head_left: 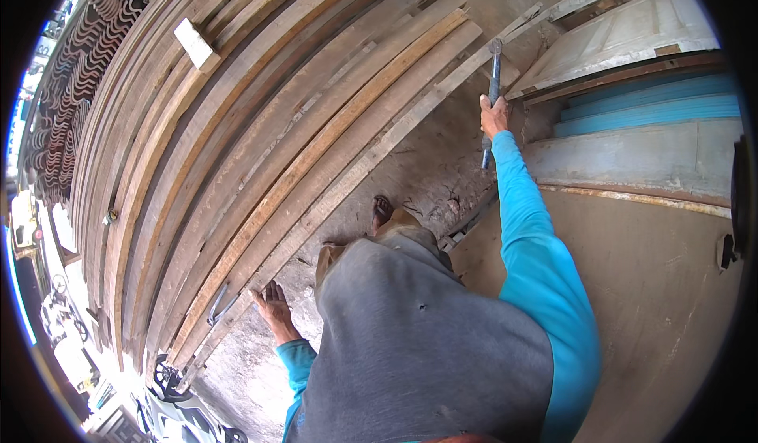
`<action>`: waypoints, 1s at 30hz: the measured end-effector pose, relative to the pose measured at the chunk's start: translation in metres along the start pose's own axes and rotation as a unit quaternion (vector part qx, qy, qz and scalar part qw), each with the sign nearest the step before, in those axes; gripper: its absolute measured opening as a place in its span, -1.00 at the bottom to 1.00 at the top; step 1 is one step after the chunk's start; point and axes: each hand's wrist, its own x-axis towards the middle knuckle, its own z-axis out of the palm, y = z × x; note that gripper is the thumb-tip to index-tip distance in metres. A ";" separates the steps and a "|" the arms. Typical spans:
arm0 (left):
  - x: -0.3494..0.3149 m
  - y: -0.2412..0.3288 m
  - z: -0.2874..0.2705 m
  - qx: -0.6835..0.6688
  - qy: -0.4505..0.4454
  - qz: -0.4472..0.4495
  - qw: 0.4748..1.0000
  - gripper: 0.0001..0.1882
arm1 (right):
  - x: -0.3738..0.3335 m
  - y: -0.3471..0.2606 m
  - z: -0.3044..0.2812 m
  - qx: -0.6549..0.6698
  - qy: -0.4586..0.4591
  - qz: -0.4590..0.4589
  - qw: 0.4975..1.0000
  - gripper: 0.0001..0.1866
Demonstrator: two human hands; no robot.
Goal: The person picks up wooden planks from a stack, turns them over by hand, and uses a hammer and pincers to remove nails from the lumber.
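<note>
Above the dirt floor [442,147], the right hand's [495,116] fingers are closed around a metal bar [495,72]; the left hand's [274,307] fingers are spread and hold nothing, just beside the nearest plank [403,122], contact unclear. A loosened grip could drop the bar, perhaps toward the bare foot [382,208]. Stacked planks [332,139] hem in the left; a pale door [624,36] and blue sheets [655,111] crowd the right.

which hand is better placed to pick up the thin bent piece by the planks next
Probably the left hand: it is open, looks free, and is close to the thin bent piece by the planks. The right hand is farther off and grips a dark rod-like tool.
</note>
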 end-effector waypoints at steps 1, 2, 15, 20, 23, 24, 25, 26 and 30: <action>0.000 0.001 -0.003 0.007 0.003 -0.002 1.000 0.05 | -0.005 -0.005 0.000 0.000 0.001 -0.001 1.000 -0.24; 0.002 0.002 -0.008 0.019 0.003 -0.007 1.000 0.05 | -0.014 -0.016 -0.003 0.101 -0.041 0.055 0.992 -0.41; -0.018 -0.021 0.017 0.088 -0.070 -0.147 0.983 0.17 | -0.119 -0.053 -0.091 0.255 0.023 0.100 0.961 -0.73; -0.054 -0.050 0.088 0.235 -0.259 -0.196 0.916 0.00 | -0.078 -0.095 -0.158 0.271 0.100 -0.060 0.955 -0.76; -0.079 -0.069 0.161 0.195 -0.257 -0.172 0.931 0.02 | -0.035 -0.114 -0.187 0.300 0.138 -0.131 0.935 -0.71; -0.089 -0.072 0.188 0.164 -0.239 -0.172 0.942 0.09 | -0.019 -0.120 -0.195 0.315 0.152 -0.167 0.922 -0.68; -0.094 -0.082 0.204 0.164 -0.236 -0.168 0.943 0.09 | -0.004 -0.127 -0.202 0.319 0.149 -0.166 0.921 -0.68; -0.097 -0.093 0.220 0.110 -0.170 -0.151 0.968 0.14 | 0.011 -0.132 -0.209 0.325 0.152 -0.184 0.915 -0.67; -0.100 -0.118 0.272 0.060 -0.058 -0.102 0.991 0.23 | 0.066 -0.133 -0.214 0.317 0.183 -0.208 0.907 -0.66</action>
